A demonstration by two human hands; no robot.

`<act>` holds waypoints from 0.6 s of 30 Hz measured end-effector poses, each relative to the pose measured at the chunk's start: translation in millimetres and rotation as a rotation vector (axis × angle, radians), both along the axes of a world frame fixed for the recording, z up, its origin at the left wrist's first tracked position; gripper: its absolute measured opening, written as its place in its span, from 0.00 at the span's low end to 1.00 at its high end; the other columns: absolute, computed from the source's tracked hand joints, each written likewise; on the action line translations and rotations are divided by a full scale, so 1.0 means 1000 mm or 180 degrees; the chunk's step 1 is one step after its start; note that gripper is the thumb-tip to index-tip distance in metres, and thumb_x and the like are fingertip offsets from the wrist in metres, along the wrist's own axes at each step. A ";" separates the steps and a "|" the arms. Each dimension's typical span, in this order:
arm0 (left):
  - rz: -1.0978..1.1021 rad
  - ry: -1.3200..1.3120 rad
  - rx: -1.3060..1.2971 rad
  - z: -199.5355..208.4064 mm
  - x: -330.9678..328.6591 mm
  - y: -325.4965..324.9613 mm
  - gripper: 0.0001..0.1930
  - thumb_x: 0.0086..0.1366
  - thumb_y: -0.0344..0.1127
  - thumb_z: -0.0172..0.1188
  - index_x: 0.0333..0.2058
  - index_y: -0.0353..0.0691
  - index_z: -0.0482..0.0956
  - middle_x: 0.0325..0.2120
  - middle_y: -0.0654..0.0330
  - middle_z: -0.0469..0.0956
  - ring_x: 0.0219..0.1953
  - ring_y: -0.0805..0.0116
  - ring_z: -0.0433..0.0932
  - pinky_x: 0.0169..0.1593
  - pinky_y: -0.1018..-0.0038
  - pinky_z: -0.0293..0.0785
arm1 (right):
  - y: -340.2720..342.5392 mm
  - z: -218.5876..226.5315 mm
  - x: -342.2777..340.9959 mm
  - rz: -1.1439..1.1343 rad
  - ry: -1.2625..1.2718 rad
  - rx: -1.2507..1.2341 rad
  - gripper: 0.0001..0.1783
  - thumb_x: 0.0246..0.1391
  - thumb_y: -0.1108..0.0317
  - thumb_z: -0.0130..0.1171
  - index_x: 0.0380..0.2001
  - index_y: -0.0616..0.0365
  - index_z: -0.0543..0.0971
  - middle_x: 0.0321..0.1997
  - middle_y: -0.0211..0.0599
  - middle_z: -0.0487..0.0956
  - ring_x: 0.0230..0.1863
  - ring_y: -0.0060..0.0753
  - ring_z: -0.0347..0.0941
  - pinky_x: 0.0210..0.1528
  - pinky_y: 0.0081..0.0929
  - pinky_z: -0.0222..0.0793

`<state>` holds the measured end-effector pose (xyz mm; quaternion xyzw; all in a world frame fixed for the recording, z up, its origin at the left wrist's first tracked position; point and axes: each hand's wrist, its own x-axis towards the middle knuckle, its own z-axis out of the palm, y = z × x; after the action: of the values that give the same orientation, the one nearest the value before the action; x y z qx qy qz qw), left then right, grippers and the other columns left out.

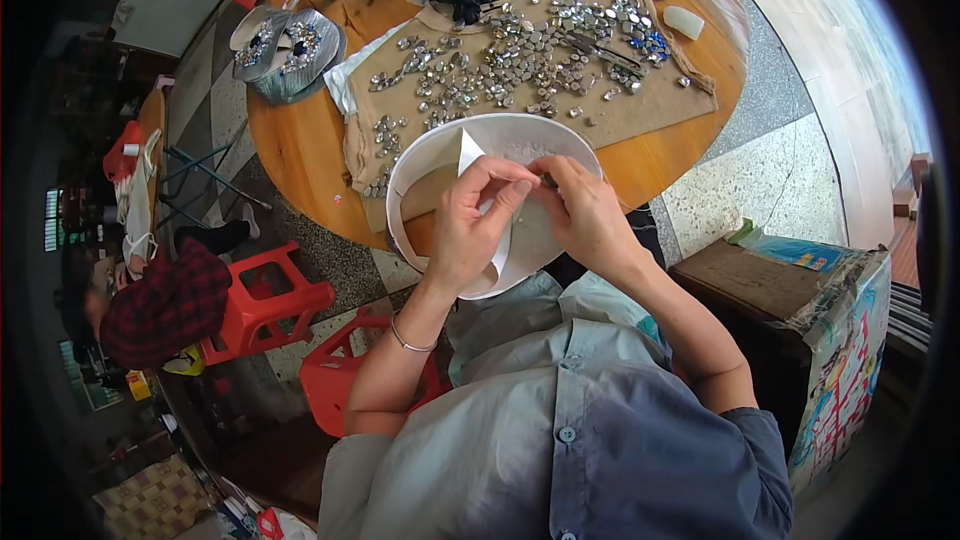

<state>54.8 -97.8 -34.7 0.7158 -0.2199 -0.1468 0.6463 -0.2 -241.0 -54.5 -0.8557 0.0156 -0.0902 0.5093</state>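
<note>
Since small things drop easily, the left hand (474, 228) and right hand (597, 222) probably meet above the tub (535, 245) for catching slips, each grip pressed together, seemingly pinching one dark piece (547, 180); gems (500, 87) lie spread across the cloth (655, 105), perhaps for picking.

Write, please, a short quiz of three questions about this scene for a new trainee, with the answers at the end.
1. On which wrist is the silver bracelet, left or right?
2. True or false: shiny pieces lie on the brown cloth.
3. Choose one. The left hand and right hand are over: A) a phone; B) a round white-rimmed object; C) a red stool.

Key: 1. Left. 2. True. 3. B.
</note>
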 end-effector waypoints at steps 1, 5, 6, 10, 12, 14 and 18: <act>-0.0117 0.0087 -0.0113 -0.002 -0.002 0.001 0.04 0.61 0.29 0.53 0.33 0.35 0.72 0.25 0.65 0.75 0.29 0.78 0.74 0.35 0.80 0.70 | 0.002 -0.001 0.001 0.0007 -0.0101 -0.0047 0.06 0.47 0.77 0.52 0.31 0.64 0.70 0.31 0.45 0.72 0.32 0.47 0.71 0.32 0.35 0.67; -0.0317 0.0258 0.0077 0.000 0.003 0.010 0.04 0.62 0.30 0.51 0.32 0.36 0.69 0.24 0.64 0.75 0.28 0.75 0.74 0.33 0.79 0.70 | 0.003 -0.010 0.006 0.0098 -0.0250 0.0058 0.05 0.48 0.77 0.49 0.30 0.63 0.69 0.32 0.46 0.72 0.32 0.50 0.71 0.33 0.37 0.67; -0.0369 0.0310 0.0228 0.000 0.003 0.012 0.04 0.63 0.30 0.50 0.32 0.36 0.68 0.23 0.63 0.74 0.27 0.74 0.74 0.33 0.78 0.69 | 0.004 -0.011 0.006 0.0129 -0.0265 0.0133 0.04 0.48 0.77 0.49 0.30 0.63 0.69 0.32 0.46 0.72 0.32 0.50 0.71 0.33 0.37 0.67; -0.0256 -0.0097 0.1244 0.005 0.002 0.013 0.04 0.63 0.30 0.49 0.31 0.36 0.67 0.22 0.59 0.73 0.25 0.68 0.73 0.30 0.75 0.69 | 0.008 -0.012 0.008 0.0065 -0.0093 0.0033 0.04 0.48 0.76 0.49 0.30 0.63 0.69 0.32 0.47 0.72 0.30 0.51 0.71 0.33 0.37 0.67; -0.0195 -0.0181 0.1250 0.007 -0.001 0.012 0.04 0.62 0.30 0.49 0.32 0.36 0.67 0.22 0.58 0.72 0.24 0.66 0.73 0.30 0.74 0.69 | 0.007 -0.010 0.011 0.0089 0.0012 0.0060 0.05 0.48 0.75 0.49 0.30 0.63 0.69 0.32 0.46 0.72 0.30 0.49 0.72 0.31 0.35 0.67; -0.0097 -0.0369 0.1251 0.006 -0.003 0.011 0.04 0.62 0.30 0.49 0.32 0.36 0.66 0.22 0.56 0.72 0.24 0.63 0.73 0.30 0.72 0.69 | 0.004 -0.007 0.014 0.0108 0.0210 0.0103 0.05 0.50 0.74 0.50 0.32 0.62 0.69 0.32 0.43 0.73 0.28 0.43 0.73 0.28 0.31 0.67; -0.0048 -0.0272 0.1182 -0.003 0.001 0.017 0.04 0.63 0.30 0.48 0.31 0.36 0.65 0.23 0.56 0.73 0.26 0.63 0.75 0.31 0.71 0.70 | -0.018 0.017 0.023 -0.0634 0.0737 0.2316 0.11 0.57 0.63 0.48 0.40 0.57 0.69 0.34 0.34 0.75 0.21 0.22 0.70 0.18 0.15 0.63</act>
<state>55.4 -81.1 -37.4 0.8267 -0.2217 -0.1591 0.4920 22.5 -259.4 -37.7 -0.6181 0.1869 -0.0305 0.7629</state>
